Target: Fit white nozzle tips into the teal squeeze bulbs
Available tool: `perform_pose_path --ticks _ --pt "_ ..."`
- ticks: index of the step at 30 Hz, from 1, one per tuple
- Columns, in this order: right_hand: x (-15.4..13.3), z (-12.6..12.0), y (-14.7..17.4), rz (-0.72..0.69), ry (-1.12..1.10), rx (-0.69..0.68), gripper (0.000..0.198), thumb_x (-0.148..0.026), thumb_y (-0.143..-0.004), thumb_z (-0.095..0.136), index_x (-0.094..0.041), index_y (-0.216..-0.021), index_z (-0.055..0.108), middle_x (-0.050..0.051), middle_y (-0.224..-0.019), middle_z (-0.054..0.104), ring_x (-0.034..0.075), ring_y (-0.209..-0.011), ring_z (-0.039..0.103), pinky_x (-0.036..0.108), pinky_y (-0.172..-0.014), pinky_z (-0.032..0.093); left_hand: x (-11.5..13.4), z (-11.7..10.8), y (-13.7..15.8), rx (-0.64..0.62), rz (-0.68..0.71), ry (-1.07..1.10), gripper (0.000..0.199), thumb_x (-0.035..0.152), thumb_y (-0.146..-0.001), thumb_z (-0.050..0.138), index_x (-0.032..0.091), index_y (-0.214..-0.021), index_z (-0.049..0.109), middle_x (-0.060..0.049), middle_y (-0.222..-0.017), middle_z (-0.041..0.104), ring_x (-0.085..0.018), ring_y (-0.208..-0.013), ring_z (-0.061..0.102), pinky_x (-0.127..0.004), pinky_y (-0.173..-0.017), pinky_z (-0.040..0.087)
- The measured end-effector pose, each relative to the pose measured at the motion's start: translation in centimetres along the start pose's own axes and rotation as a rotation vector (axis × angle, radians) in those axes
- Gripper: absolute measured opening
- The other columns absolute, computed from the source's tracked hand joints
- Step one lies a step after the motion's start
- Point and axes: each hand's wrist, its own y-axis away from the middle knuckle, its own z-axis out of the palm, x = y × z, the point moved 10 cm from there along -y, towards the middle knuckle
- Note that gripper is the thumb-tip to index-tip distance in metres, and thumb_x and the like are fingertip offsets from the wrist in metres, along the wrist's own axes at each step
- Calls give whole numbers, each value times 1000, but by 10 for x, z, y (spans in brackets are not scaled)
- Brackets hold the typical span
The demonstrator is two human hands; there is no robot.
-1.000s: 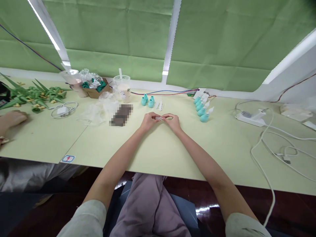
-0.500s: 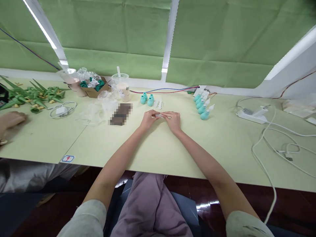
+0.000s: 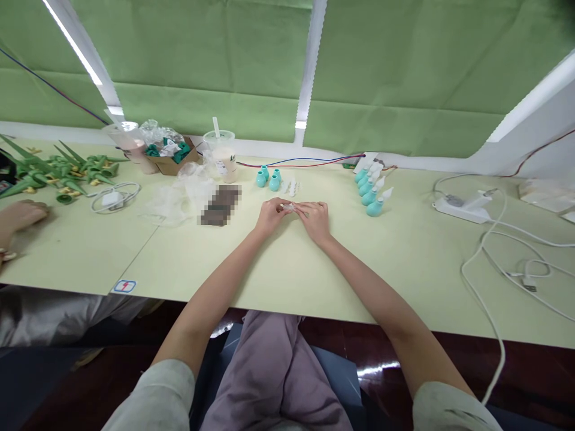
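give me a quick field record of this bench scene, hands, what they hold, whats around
left hand: on the table, fingertips pinching one end of a small clear part
right hand: fingertips on the other end of the same part
behind hands: three teal bulbs and small white tips
right of hands: row of teal bulbs with white nozzles
far right: white power strip with white cables
left: drink cup with straw, cardboard box, clear plastic bags, green cones
other person: a hand resting at the left edge
surface: pale green table
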Motion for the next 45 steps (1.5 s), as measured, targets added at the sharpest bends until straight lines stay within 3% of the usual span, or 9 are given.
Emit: perform_pose_path --ticks 6,11,15,19,22,25,29,39,45 --pt "0 -8 0 11 -31 49 26 -36 -91 46 -28 -105 67 3 -100 70 17 -89 59 36 -90 25 -11 15 1 -88 -171 335 36 40 -71 66 13 -94 65 -9 -91 68 -16 -78 63 -32 -77 48" --pt "-5 -2 0 6 -106 -1 24 -30 -90 49 -28 -103 68 3 -101 69 19 -94 58 38 -93 29 -29 19 1 -42 -252 438 40 42 -58 76 12 -82 64 -8 -82 67 -17 -77 62 -36 -80 49" --pt "1 1 -3 55 -360 -11 25 -31 -85 54 -25 -106 68 5 -104 67 18 -92 60 35 -91 40 -35 15 0 -20 -293 482 40 39 -54 78 12 -79 64 -7 -79 67 -16 -74 62 -36 -80 48" --pt "19 11 -6 211 -687 -24 38 -41 -79 59 -24 -113 64 6 -119 59 15 -89 62 30 -87 47 -32 7 -2 13 -296 444 34 35 -56 78 13 -79 65 -6 -78 66 -15 -73 61 -35 -78 48" --pt "28 22 -5 323 -808 -70 48 -48 -74 62 -24 -116 62 7 -123 57 18 -96 61 32 -88 48 -28 4 -2 32 -281 415 30 34 -58 77 14 -78 65 -5 -80 67 -15 -74 61 -35 -79 48" --pt "34 31 -1 429 -934 -97 56 -52 -69 66 -22 -116 61 7 -116 63 20 -99 61 37 -92 47 -22 7 -2 2 -252 438 30 35 -59 76 15 -79 65 -5 -83 67 -14 -75 61 -35 -80 48" --pt "26 44 4 503 -1173 -213 53 -50 -64 71 -18 -105 68 7 -103 69 23 -102 61 38 -95 46 -21 10 -1 -26 -256 431 35 36 -58 77 13 -82 66 -7 -83 69 -16 -77 63 -36 -82 48" --pt "26 43 8 542 -1253 -237 46 -44 -62 75 -18 -100 70 7 -104 69 22 -103 62 36 -94 47 -22 10 -3 -26 -302 384 34 34 -55 78 11 -78 68 -9 -81 70 -19 -76 64 -36 -78 50" --pt "34 47 9 619 -1273 -202 44 -40 -60 78 -17 -96 71 7 -96 71 21 -99 64 34 -94 49 -10 16 -1 -80 -226 414 39 36 -60 76 10 -88 67 -11 -88 70 -19 -81 64 -36 -82 49"
